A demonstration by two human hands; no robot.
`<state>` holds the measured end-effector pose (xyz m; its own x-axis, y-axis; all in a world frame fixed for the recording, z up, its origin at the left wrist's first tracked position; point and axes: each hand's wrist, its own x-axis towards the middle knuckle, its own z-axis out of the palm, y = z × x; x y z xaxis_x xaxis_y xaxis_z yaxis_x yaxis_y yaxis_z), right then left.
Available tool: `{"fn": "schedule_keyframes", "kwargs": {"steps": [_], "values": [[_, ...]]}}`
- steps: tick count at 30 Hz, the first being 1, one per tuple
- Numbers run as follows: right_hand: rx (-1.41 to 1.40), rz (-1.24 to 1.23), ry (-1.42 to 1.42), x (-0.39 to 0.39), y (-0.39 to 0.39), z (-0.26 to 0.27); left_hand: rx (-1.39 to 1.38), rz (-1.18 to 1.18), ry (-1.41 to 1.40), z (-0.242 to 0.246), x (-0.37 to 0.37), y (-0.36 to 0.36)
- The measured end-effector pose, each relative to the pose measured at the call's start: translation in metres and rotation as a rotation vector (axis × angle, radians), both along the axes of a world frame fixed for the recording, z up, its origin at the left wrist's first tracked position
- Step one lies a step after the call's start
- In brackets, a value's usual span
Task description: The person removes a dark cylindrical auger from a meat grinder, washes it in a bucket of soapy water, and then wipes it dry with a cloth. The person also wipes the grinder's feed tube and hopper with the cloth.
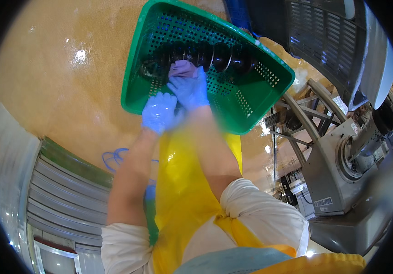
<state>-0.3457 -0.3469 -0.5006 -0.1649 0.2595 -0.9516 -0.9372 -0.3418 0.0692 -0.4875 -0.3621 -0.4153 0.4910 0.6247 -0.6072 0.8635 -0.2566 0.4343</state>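
A dark screw auger [222, 58] with spiral flights lies lengthwise inside a green perforated plastic basket [251, 120]. My right hand [191, 90], in a wet blue glove, presses a pink cloth [182, 68] against the auger's near side, left of its middle. My left hand [158, 112], also gloved in blue, is curled over the basket's near rim. Its fingertips and thumb are hidden, and a blur covers the area between my wrists. The auger's underside cannot be seen.
Wet tan floor surrounds the basket. To the right stand a grey metal machine [330, 171] with a tubular outlet and a tubular steel frame [297, 116]. A dark slatted panel [323, 37] is at upper right. A blue hose [112, 158] lies left of my yellow apron [182, 181].
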Motion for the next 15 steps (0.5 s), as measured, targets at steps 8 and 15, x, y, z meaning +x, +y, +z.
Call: {"fn": "schedule_keyframes", "kwargs": {"steps": [8, 15], "values": [[-0.057, -0.140, -0.016, -0.013, 0.009, -0.033, -0.022, -0.018, -0.012, -0.001, 0.002, 0.006], [0.175, 0.293, -0.636, 0.063, -0.033, 0.019, 0.015, -0.004, -0.003, 0.006, 0.002, -0.002]]}}
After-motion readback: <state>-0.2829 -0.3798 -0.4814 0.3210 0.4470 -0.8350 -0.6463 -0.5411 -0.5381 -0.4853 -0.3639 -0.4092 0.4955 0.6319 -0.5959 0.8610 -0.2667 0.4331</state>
